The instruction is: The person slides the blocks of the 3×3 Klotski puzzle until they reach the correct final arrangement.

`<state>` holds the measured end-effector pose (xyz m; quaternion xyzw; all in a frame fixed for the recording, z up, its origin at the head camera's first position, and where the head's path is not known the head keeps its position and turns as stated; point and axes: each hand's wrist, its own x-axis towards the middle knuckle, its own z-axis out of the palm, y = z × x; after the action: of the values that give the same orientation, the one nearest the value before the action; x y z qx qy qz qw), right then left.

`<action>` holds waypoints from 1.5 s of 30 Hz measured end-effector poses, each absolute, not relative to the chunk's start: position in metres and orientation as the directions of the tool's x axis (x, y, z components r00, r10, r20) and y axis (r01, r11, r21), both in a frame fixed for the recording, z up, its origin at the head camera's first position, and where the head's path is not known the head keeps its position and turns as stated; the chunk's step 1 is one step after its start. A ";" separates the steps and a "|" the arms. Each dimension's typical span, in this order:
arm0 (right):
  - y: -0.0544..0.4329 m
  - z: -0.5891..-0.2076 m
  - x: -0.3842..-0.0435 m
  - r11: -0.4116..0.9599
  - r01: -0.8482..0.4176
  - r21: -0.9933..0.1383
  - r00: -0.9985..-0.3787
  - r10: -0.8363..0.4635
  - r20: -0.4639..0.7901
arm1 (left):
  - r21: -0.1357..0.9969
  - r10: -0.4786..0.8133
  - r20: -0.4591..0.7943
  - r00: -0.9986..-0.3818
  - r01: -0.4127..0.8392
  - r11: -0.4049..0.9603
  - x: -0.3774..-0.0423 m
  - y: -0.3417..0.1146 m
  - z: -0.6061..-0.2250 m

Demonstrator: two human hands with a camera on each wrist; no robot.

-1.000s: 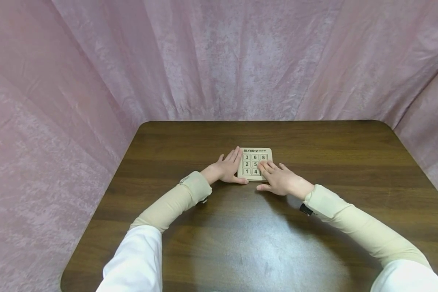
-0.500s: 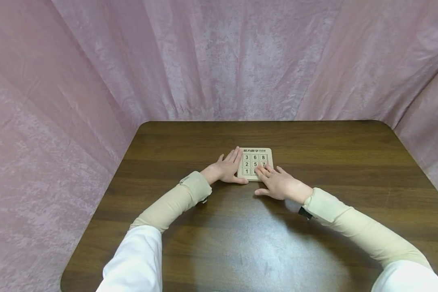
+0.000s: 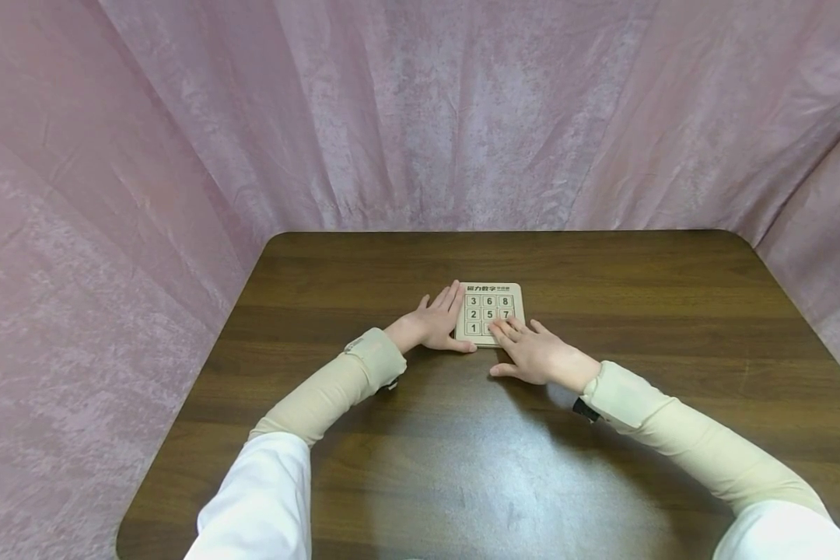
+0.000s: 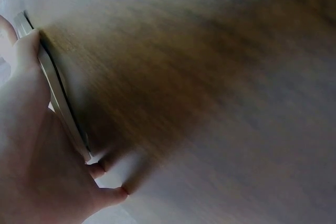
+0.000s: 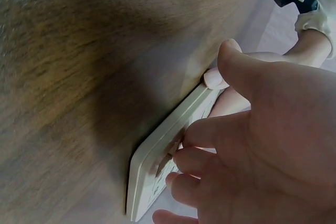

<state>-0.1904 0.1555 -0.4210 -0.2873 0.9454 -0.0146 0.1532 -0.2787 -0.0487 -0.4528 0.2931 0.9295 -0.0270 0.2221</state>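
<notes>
A pale number sliding puzzle (image 3: 473,308) lies flat on the brown table, with rows 3, 6, 8 and 2, 5, 7 showing and a 1 at the lower left. My left hand (image 3: 434,321) rests against its left side, fingers straight along that side and thumb at the near edge. My right hand (image 3: 537,354) reaches over the lower right part, its fingertips touching the tiles and hiding the rest of the bottom row. In the right wrist view, the puzzle's edge (image 5: 157,145) shows below the right hand's fingers. The left wrist view shows the puzzle's side (image 4: 62,103) beside the left hand.
The wooden table (image 3: 364,264) has rounded corners and reaches toward me beneath both forearms. Pink curtains (image 3: 420,117) hang behind it and on both sides. A dark strap piece (image 3: 586,409) sits at the right wrist.
My right hand has slid slightly toward me and to the left. The 7 now shows, while the 4 is covered by fingers. The left hand has kept still.
</notes>
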 end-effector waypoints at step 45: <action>0.169 -0.417 -0.187 0.858 -0.501 -0.113 -0.804 -0.510 -0.307 | 0.097 0.544 -0.409 -0.733 0.558 0.824 -0.277 -0.049 -0.451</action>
<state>-0.1870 0.1693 -0.4172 -0.2661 0.9496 -0.0134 0.1653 -0.2771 -0.0489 -0.4513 0.2963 0.9306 -0.0162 0.2144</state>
